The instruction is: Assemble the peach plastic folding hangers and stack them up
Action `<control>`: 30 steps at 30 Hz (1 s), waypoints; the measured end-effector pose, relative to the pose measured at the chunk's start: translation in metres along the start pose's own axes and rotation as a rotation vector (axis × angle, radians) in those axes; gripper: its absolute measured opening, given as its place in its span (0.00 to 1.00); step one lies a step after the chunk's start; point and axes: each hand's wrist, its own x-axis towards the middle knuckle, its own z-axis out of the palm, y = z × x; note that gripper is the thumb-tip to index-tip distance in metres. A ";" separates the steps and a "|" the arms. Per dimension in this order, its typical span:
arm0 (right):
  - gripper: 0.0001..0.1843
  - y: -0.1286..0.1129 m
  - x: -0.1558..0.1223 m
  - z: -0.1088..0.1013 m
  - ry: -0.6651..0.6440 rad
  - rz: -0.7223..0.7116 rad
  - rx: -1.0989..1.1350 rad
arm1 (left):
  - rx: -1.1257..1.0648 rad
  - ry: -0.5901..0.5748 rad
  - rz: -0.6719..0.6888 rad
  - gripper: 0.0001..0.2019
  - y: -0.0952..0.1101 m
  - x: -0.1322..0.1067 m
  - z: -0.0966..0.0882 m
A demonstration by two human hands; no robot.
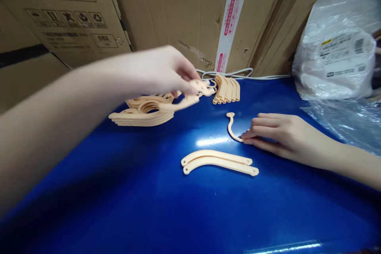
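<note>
My left hand (157, 72) reaches over the back of the blue table, its fingers closed on a cream plastic piece (203, 86) smeared by motion. Under it lies a stack of curved cream plastic pieces (143, 119) with a rounded opening, partly hidden by my hand and forearm. To the right, my right hand (278, 135) pinches the lower end of a slim S-shaped cream plastic hook (230, 127), which rests on or just above the table. In front of both hands, two long curved plastic arms (218, 162) with holed ends lie side by side.
A row of curved cream arms (226, 89) stands bundled at the back, near a white cable (238, 74). Cardboard boxes (184, 16) wall off the rear and left. Clear plastic bags (336, 51) with a printed label bulge at the right edge of the blue table (149, 206).
</note>
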 end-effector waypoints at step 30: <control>0.15 -0.006 0.044 -0.003 0.072 -0.113 -0.309 | 0.046 -0.161 0.226 0.15 -0.011 -0.016 0.088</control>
